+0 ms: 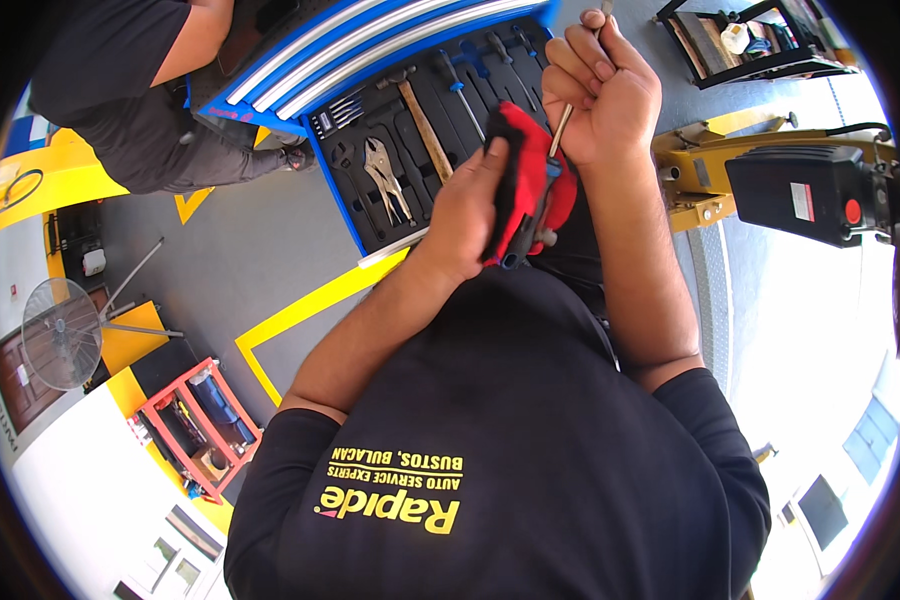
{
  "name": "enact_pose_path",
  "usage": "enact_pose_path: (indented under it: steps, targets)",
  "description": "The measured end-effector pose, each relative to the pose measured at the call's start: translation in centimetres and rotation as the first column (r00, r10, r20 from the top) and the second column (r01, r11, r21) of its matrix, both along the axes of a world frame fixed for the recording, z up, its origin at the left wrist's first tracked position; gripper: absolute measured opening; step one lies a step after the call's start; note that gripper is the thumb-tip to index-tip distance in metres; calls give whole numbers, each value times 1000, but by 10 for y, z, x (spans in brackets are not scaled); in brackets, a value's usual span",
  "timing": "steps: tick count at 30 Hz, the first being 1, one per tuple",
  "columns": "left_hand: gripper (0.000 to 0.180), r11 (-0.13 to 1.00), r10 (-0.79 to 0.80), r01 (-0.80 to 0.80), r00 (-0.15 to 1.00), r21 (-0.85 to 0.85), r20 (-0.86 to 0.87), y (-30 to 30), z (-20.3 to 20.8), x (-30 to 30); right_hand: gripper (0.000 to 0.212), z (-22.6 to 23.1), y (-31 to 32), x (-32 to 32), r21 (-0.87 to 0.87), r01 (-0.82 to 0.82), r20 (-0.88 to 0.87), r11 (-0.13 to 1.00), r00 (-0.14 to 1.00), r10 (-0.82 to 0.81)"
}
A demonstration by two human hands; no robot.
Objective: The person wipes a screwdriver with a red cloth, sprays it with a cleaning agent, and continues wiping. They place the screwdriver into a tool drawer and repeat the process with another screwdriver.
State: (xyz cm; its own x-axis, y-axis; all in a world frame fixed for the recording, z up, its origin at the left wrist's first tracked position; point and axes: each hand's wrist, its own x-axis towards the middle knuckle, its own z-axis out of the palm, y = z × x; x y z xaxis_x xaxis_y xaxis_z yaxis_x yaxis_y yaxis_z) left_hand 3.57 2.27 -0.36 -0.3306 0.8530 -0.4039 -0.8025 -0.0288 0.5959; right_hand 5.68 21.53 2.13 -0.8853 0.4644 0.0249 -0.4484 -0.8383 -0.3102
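My left hand [467, 212] is closed around a red and black cloth [520, 180], possibly a glove. The cloth is folded about the dark handle of a screwdriver [562, 130], with a bit of blue near the base of its shaft. Up and to the right, the fingers of my right hand [610, 95] pinch the metal shaft close to its tip. Beyond my hands an open tool drawer [345, 215] holds a wooden-handled hammer [425, 130], locking pliers [382, 178], another screwdriver [460, 90] and several other tools in dark foam. The cloth hides part of the drawer.
The blue tool cabinet [310, 50] stands in front of me. Another person [130, 130] in dark clothes is at its left. A yellow lift arm with a black box [800, 190] is at right. A red tool cart [205, 430] and a fan [62, 333] stand at left.
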Motion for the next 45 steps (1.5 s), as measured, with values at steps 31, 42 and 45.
enact_pose_path:
  steps: [31,42,45]
  targets:
    - [32,959,-91,-242,219,-145,-971,9,-26,-6,23,-27,8,-35,171,370,237,913,884,-402]
    - [35,972,223,-210,965,-103,139,2,-21,-30,24,-50,27,-29,121,536,208,835,809,-550]
    - [30,975,205,-222,926,-17,-316,3,-21,-17,24,-49,32,-29,94,558,285,825,779,-559]
